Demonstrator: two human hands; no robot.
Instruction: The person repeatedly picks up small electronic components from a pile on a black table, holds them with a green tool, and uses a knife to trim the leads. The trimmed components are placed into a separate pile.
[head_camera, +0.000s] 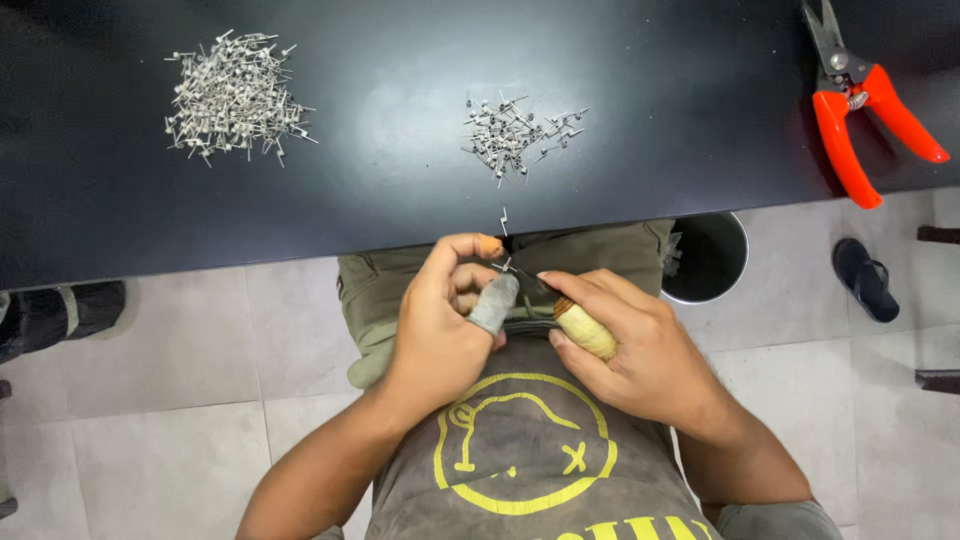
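Observation:
Over my lap, just off the black table's (400, 200) near edge, my left hand (445, 325) pinches a tiny bent metal piece (506, 266) between a thumb in a grey cloth wrap and a forefinger with an orange tip cover. My right hand (630, 345) grips a small knife (575, 320) by its pale wrapped handle, the dark blade pointing at the metal piece. One loose bent piece (504, 217) lies on the table edge just above my hands.
A large heap of small metal pieces (232, 97) lies at the table's far left, a smaller scatter (515, 132) in the middle. Orange-handled pruning shears (860, 105) rest at the right. A dark bin (708, 257) and a sandal (865, 278) are on the tiled floor.

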